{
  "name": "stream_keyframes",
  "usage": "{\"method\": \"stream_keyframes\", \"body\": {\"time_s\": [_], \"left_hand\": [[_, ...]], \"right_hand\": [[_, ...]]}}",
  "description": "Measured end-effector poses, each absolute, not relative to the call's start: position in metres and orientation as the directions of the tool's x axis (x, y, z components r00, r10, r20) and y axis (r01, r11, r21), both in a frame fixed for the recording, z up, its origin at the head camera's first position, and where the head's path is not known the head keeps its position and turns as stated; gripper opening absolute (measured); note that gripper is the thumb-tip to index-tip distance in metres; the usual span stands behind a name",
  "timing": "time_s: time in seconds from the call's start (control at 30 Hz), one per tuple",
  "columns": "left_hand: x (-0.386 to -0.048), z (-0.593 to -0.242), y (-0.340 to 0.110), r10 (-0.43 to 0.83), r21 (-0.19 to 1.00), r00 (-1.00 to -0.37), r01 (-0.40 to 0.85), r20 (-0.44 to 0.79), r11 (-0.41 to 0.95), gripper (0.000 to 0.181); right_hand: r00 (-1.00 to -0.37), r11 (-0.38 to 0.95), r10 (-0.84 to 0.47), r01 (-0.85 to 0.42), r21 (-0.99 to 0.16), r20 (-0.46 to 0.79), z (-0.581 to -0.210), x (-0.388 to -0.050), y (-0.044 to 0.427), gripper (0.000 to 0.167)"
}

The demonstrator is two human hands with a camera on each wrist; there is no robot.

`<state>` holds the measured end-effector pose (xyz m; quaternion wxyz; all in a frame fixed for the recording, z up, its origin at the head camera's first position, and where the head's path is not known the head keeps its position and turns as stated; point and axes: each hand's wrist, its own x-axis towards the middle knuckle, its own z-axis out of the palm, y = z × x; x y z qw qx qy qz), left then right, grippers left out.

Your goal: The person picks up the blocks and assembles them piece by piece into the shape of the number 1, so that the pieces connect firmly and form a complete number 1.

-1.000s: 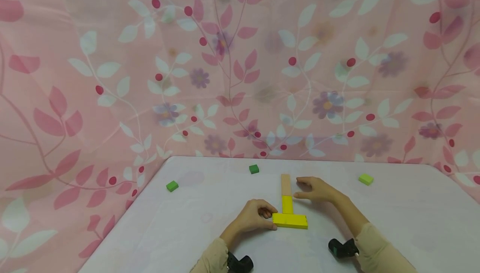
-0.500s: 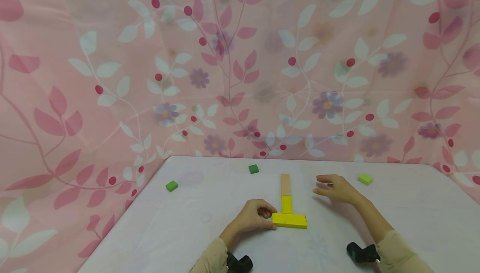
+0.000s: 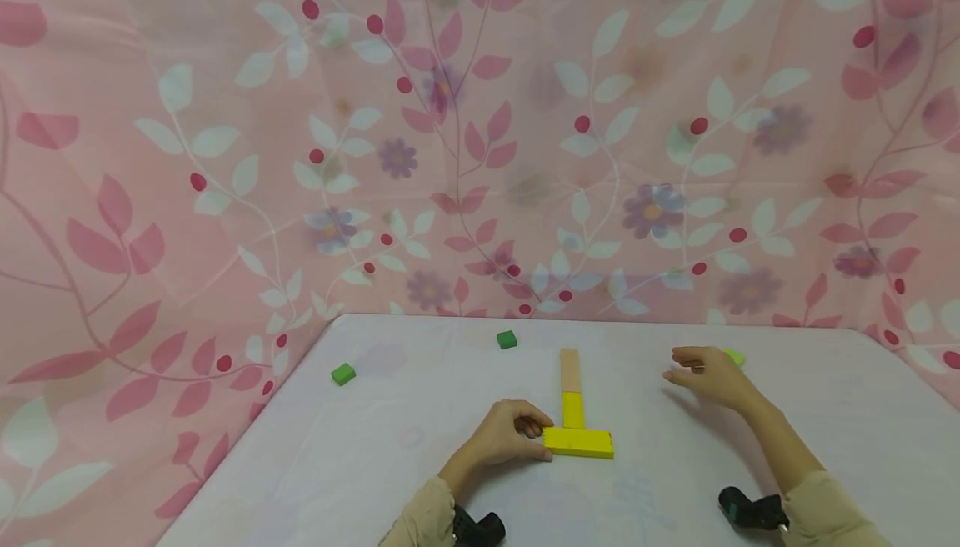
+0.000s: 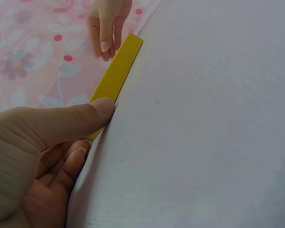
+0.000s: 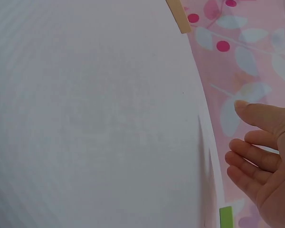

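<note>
My left hand [image 3: 510, 432] pinches the left end of a long yellow block [image 3: 578, 443], which lies crosswise on the table. The left wrist view shows the thumb on the near face of that block [image 4: 116, 71]. Behind its middle, a shorter yellow block [image 3: 573, 410] and a plain wooden block [image 3: 571, 370] run away in a line. My right hand [image 3: 712, 376] hovers to the right with loose fingers and nothing in them. It partly hides a light green block [image 3: 737, 357]; in the right wrist view that block [image 5: 226, 217] shows below the fingers, apart from them.
A dark green block [image 3: 507, 339] lies near the back edge of the white-covered table [image 3: 420, 480]. Another green block [image 3: 343, 374] sits at the left. A pink floral curtain [image 3: 480, 155] hangs behind the table.
My right hand has moved right, from beside the wooden block to the light green block, partly covering it. My left hand has stayed on the long yellow block.
</note>
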<state>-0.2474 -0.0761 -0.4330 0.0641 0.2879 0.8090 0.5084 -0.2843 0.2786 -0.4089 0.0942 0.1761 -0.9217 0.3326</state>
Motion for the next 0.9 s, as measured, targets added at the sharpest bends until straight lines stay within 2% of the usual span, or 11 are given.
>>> {"method": "stream_keyframes", "body": {"time_s": [0.23, 0.6, 0.9], "left_hand": [[-0.235, -0.413, -0.076, 0.538, 0.870, -0.825, 0.385, 0.174, 0.308, 0.031], [-0.254, -0.441, -0.077, 0.538, 0.857, -0.822, 0.405, 0.187, 0.320, 0.032], [-0.247, -0.431, -0.077, 0.537, 0.860, -0.823, 0.399, 0.183, 0.319, 0.031]], "right_hand": [[-0.914, 0.769, -0.218, -0.376, -0.517, 0.341, -0.412, -0.284, 0.296, 0.050], [-0.933, 0.814, -0.108, -0.282, -0.509, 0.344, -0.415, -0.286, 0.320, 0.047], [-0.918, 0.869, -0.058, -0.239, -0.433, 0.392, -0.421, -0.290, 0.334, 0.051]]}}
